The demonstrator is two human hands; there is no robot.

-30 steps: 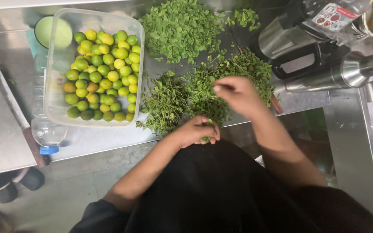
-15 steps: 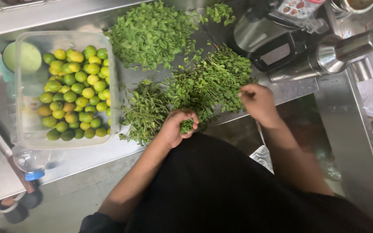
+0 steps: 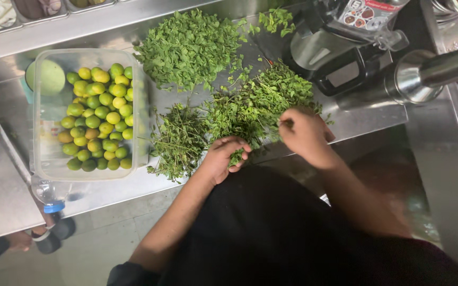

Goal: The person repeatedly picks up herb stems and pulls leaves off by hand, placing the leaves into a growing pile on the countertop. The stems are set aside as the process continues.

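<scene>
Far left: clear tub (image 3: 43, 106) of small green and yellow limes (image 3: 99, 116) on the steel worktop (image 3: 6, 196).
Stems: stripped pile (image 3: 178, 140) just right of the tub.
Left hand (image 3: 223, 159): fingers curled around a herb sprig (image 3: 237, 157).
Herb bunch (image 3: 261, 103): between both hands.
Right hand (image 3: 306, 132): fingers pinched, seemingly on a sprig.
Behind: picked leaves (image 3: 189, 47).

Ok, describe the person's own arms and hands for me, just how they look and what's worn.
Both forearms are bare; no gloves on the left hand or the right hand, and no rings, watch or bracelet show. The left arm ends in a dark short sleeve near the shoulder. The right arm's upper part runs into the same black garment.
</scene>
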